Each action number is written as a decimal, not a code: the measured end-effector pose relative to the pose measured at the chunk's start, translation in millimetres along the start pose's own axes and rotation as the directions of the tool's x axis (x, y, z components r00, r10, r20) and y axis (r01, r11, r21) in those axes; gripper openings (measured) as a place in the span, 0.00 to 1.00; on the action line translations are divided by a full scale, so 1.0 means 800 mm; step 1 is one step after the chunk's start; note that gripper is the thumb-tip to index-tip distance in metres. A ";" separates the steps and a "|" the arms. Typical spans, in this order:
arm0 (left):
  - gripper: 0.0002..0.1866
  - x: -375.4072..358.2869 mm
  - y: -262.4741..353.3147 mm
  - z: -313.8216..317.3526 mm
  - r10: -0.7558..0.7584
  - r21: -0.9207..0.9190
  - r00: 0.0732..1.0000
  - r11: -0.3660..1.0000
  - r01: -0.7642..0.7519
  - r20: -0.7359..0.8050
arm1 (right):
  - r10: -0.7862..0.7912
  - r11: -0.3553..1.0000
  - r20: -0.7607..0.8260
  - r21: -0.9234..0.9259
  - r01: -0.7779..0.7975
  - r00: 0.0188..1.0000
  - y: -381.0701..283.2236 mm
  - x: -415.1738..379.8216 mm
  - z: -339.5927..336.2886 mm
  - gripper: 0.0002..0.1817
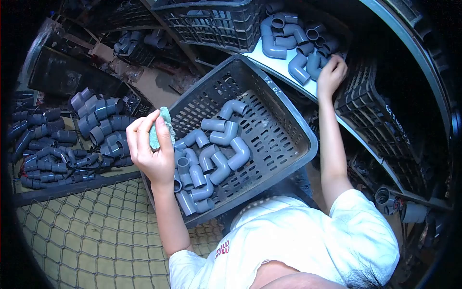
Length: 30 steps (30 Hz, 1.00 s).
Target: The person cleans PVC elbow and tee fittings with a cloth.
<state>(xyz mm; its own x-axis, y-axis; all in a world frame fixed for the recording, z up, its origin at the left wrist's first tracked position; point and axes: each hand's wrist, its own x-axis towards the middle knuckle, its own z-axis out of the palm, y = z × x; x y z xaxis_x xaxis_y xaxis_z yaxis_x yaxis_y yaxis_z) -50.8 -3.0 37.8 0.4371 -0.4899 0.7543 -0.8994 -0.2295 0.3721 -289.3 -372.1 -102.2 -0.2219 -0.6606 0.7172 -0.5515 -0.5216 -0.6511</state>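
My left hand is raised over the left rim of a black plastic crate, its fingers closed on a green pad. Several grey elbow pipe fittings lie in the left and middle parts of that crate. My right hand reaches out to a white shelf, its fingers curled on a grey elbow fitting at the right end of a pile. Other grey fittings lie beside it on the shelf.
A black crate stands at the top, beside the shelf. Another crate is on the right. Stacked grey fittings fill the left side, above wire mesh. More fittings lie at the lower right.
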 end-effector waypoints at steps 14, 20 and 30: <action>0.19 0.004 -0.039 -0.013 -0.712 -0.777 0.591 0.101 0.621 0.380 | -0.296 0.925 0.680 0.379 0.024 0.671 -0.188 0.006 -0.062 0.10; 0.19 -0.020 -0.028 0.009 -0.367 -0.469 0.829 0.694 0.546 0.422 | -0.865 0.499 0.475 0.851 0.164 0.163 -0.370 -0.040 -0.039 0.17; 0.17 -0.055 -0.050 0.005 -0.356 0.438 0.678 0.897 0.055 0.644 | -0.665 0.741 0.743 0.669 0.052 -0.079 -0.413 -0.180 -0.006 0.24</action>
<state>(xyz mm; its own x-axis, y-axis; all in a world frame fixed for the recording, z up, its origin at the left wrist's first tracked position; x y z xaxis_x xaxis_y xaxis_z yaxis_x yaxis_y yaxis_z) -34.4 24.1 -12.5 0.6101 -0.7918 0.0304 -0.7871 -0.6012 0.1381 -79.0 -102.0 10.8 0.9814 -0.0021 0.1918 0.1178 -0.7825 -0.6114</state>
